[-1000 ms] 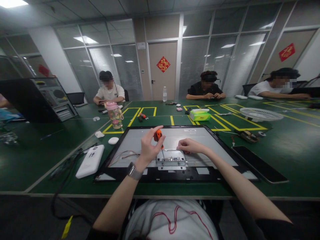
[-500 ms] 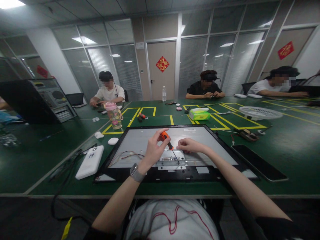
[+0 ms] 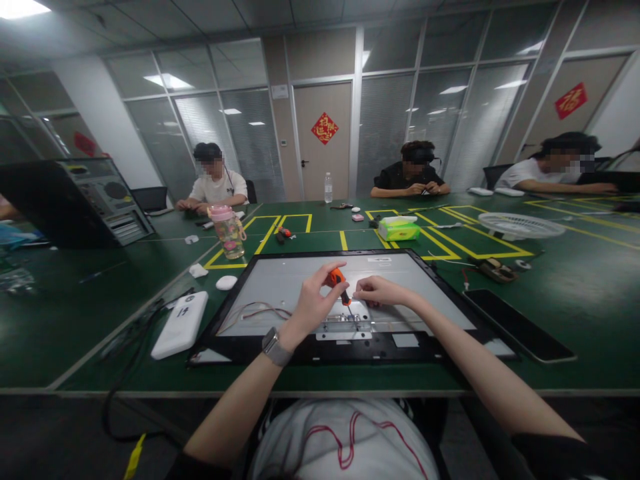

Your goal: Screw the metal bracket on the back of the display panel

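Observation:
My left hand (image 3: 319,293) is closed round the orange-and-black handle of a screwdriver (image 3: 339,275). The screwdriver leans a little, its thin shaft pointing down at a metal bracket (image 3: 330,327). That bracket sits near the front edge of a flat display panel (image 3: 280,275) with a grey back and black frame, which lies on the table. My right hand (image 3: 379,291) rests over the panel just right of the screwdriver, fingers curled in. Whatever those fingers hold, if anything, is hidden. Thin wires (image 3: 250,312) run across the panel's left part.
Left of the panel lie a white power bank (image 3: 181,325) and a white case (image 3: 227,283), with a pink-lidded bottle (image 3: 227,233) behind. A black phone (image 3: 517,323) lies to the right. Farther back are a green tissue pack (image 3: 399,229), a white fan grille (image 3: 520,225) and seated people.
My left hand has shifted slightly right and down with the screwdriver, which now stands more upright. My right hand has stayed in place.

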Available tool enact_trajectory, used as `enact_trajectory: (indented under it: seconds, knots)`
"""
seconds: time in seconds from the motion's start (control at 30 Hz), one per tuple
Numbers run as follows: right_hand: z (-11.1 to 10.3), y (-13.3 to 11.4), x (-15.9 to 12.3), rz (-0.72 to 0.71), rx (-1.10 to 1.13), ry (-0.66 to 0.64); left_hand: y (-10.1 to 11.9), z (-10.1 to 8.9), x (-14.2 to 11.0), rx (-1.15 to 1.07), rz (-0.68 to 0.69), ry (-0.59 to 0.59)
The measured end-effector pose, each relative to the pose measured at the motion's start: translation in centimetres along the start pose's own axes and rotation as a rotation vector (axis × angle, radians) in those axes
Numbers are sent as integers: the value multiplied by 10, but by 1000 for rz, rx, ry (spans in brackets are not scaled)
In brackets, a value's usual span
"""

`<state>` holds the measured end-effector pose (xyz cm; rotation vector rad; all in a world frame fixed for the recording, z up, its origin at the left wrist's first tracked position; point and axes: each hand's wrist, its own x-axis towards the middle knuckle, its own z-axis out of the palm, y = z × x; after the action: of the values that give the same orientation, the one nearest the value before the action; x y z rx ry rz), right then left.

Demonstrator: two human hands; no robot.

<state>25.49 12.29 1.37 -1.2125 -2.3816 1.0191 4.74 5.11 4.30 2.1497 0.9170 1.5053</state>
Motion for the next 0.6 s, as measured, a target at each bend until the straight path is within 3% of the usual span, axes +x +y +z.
enact_trajectory:
  seconds: [0.3,0.6]
  knots:
    - [0,-4,-2,-6,7,-3,0,0,-1,12,40,58]
    - [0,-3,-2,1,12,-7,3,-1,-1,2,44,-31]
